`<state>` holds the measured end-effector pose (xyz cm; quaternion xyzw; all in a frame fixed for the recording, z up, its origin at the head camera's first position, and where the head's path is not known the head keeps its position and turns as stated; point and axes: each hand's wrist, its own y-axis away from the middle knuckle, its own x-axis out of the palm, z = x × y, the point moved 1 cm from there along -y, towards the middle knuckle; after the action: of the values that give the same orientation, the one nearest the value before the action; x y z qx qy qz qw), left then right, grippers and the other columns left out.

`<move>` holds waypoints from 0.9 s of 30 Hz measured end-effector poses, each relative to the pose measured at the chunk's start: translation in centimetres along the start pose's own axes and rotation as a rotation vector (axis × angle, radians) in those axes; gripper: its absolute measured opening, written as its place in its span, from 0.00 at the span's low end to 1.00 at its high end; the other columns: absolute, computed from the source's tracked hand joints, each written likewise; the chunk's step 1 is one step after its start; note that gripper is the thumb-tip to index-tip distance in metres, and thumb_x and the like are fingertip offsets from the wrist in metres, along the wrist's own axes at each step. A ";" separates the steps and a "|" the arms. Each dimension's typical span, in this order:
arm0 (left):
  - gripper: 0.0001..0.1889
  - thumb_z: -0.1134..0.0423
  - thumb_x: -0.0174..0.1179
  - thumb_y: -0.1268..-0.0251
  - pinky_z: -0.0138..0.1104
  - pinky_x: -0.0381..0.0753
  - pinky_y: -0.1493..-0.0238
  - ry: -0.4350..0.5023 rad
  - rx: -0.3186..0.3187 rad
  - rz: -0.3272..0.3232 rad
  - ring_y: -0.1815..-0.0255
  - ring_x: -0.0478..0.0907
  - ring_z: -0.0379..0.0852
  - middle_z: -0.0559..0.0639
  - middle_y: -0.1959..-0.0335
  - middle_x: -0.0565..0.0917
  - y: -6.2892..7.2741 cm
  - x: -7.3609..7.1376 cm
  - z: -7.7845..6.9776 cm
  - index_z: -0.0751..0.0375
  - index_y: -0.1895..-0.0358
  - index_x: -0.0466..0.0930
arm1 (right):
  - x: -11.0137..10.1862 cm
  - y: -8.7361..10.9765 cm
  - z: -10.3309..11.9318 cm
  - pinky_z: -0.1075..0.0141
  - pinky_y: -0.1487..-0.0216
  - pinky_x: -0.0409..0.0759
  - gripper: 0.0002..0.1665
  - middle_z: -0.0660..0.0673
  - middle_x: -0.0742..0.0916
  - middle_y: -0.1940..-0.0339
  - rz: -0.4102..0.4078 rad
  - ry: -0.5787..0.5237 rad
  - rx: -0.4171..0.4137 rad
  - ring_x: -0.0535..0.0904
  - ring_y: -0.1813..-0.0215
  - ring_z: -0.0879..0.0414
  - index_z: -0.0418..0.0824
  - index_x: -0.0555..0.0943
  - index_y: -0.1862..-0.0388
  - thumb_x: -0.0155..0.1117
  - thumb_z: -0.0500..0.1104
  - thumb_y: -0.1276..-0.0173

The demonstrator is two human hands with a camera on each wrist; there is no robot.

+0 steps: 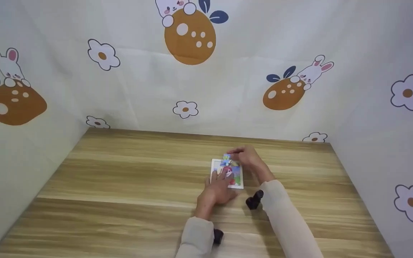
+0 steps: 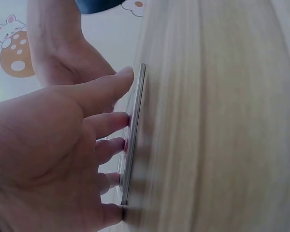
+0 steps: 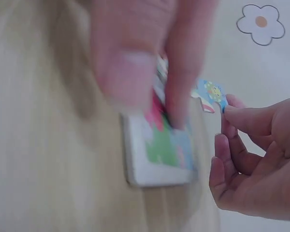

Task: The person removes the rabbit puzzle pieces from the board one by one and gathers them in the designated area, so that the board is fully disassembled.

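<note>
A small jigsaw puzzle in a white-edged tray lies on the table, with a red, green and blue picture in it. My left hand rests on it from the near side, fingers spread and fairly straight, fingertips touching the picture and tray edge in the left wrist view. At the tray's far edge my right hand pinches a blue puzzle piece with a yellow pattern between thumb and index finger. That piece is lifted above the tray in the right wrist view. The left fingers hide part of the picture.
The wood-grain table extends around the tray. A pale cloth backdrop with rabbits, oranges and flowers stands behind and at both sides. Black wrist devices sit at both sleeves.
</note>
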<state>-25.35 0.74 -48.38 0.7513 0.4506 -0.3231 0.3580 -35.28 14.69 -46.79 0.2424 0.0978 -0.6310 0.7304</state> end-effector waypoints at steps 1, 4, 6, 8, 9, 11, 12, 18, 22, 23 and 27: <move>0.36 0.48 0.58 0.30 0.63 0.46 0.21 0.004 -0.005 0.002 0.17 0.42 0.65 0.55 0.17 0.52 0.0 0.1 0.0 0.54 0.22 0.61 | -0.5 0.2 0.0 0.64 0.46 0.79 0.13 0.40 0.88 0.44 -0.006 0.014 0.002 0.81 0.47 0.52 0.41 0.87 0.49 0.60 0.36 0.28; 0.35 0.50 0.58 0.29 0.62 0.44 0.20 0.001 -0.023 0.014 0.16 0.41 0.64 0.54 0.17 0.51 0.1 0.1 0.0 0.53 0.22 0.61 | -1.8 0.7 -0.3 0.62 0.43 0.78 0.14 0.40 0.87 0.42 -0.031 0.039 -0.027 0.80 0.42 0.50 0.41 0.86 0.47 0.59 0.36 0.27; 0.35 0.50 0.58 0.29 0.62 0.44 0.20 -0.006 -0.028 0.016 0.16 0.41 0.64 0.54 0.17 0.51 0.1 0.1 -0.1 0.53 0.22 0.60 | -2.7 1.1 -0.7 0.61 0.43 0.79 0.14 0.39 0.87 0.42 -0.054 0.033 -0.054 0.81 0.43 0.50 0.40 0.86 0.46 0.59 0.36 0.26; 0.34 0.50 0.57 0.29 0.62 0.45 0.20 -0.010 -0.027 0.017 0.16 0.41 0.64 0.54 0.17 0.51 0.1 0.0 -0.1 0.52 0.22 0.60 | -3.4 1.5 -1.2 0.63 0.45 0.81 0.14 0.37 0.87 0.43 -0.074 0.010 -0.078 0.83 0.46 0.52 0.37 0.86 0.46 0.58 0.34 0.26; 0.34 0.50 0.57 0.28 0.62 0.45 0.20 -0.009 -0.027 0.019 0.16 0.41 0.64 0.54 0.17 0.51 0.1 0.0 -0.2 0.52 0.22 0.60 | -3.8 1.7 -1.4 0.64 0.47 0.82 0.14 0.37 0.87 0.44 -0.086 -0.002 -0.079 0.83 0.48 0.53 0.37 0.86 0.46 0.58 0.34 0.27; 0.34 0.50 0.56 0.28 0.62 0.44 0.20 0.003 -0.025 0.018 0.16 0.41 0.64 0.54 0.17 0.51 0.1 0.0 -0.3 0.52 0.22 0.60 | -4.4 1.9 -1.9 0.67 0.51 0.83 0.14 0.36 0.88 0.46 -0.107 -0.025 -0.082 0.83 0.54 0.57 0.35 0.86 0.47 0.58 0.32 0.27; 0.34 0.50 0.56 0.28 0.62 0.44 0.20 0.005 -0.023 0.018 0.16 0.41 0.64 0.54 0.17 0.51 0.1 -0.1 -0.3 0.52 0.22 0.60 | -4.6 2.0 -2.2 0.67 0.52 0.83 0.15 0.36 0.88 0.47 -0.117 -0.034 -0.074 0.82 0.56 0.58 0.34 0.86 0.47 0.58 0.32 0.28; 0.34 0.50 0.56 0.28 0.62 0.42 0.19 0.008 -0.017 0.006 0.16 0.41 0.64 0.54 0.16 0.50 -0.1 -0.3 -0.5 0.53 0.22 0.60 | -5.6 2.3 -3.2 0.65 0.54 0.81 0.15 0.37 0.88 0.50 -0.129 -0.028 -0.019 0.79 0.58 0.57 0.34 0.85 0.48 0.57 0.31 0.28; 0.34 0.50 0.56 0.28 0.62 0.41 0.19 0.014 -0.011 0.008 0.16 0.41 0.65 0.55 0.16 0.50 0.0 -0.3 -0.4 0.53 0.22 0.60 | -5.7 2.2 -3.9 0.67 0.56 0.81 0.14 0.37 0.88 0.51 -0.124 -0.012 0.004 0.80 0.59 0.56 0.32 0.85 0.49 0.57 0.30 0.29; 0.34 0.50 0.56 0.28 0.62 0.42 0.19 0.012 -0.008 0.007 0.16 0.41 0.65 0.55 0.17 0.51 0.0 -0.2 -0.3 0.53 0.22 0.60 | -5.7 2.2 -4.1 0.68 0.57 0.80 0.14 0.37 0.88 0.52 -0.122 -0.003 0.007 0.80 0.59 0.56 0.31 0.85 0.50 0.57 0.30 0.30; 0.34 0.53 0.57 0.29 0.63 0.41 0.20 0.047 0.010 -0.005 0.17 0.41 0.66 0.57 0.17 0.52 0.2 -0.1 -0.1 0.55 0.23 0.62 | -5.5 1.9 -4.8 0.71 0.64 0.76 0.12 0.40 0.89 0.57 -0.103 0.041 0.030 0.77 0.65 0.58 0.31 0.86 0.53 0.59 0.29 0.32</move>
<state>-25.22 0.73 -48.17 0.7591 0.4592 -0.3085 0.3430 -33.70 21.92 -47.99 0.2611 0.1155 -0.6639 0.6912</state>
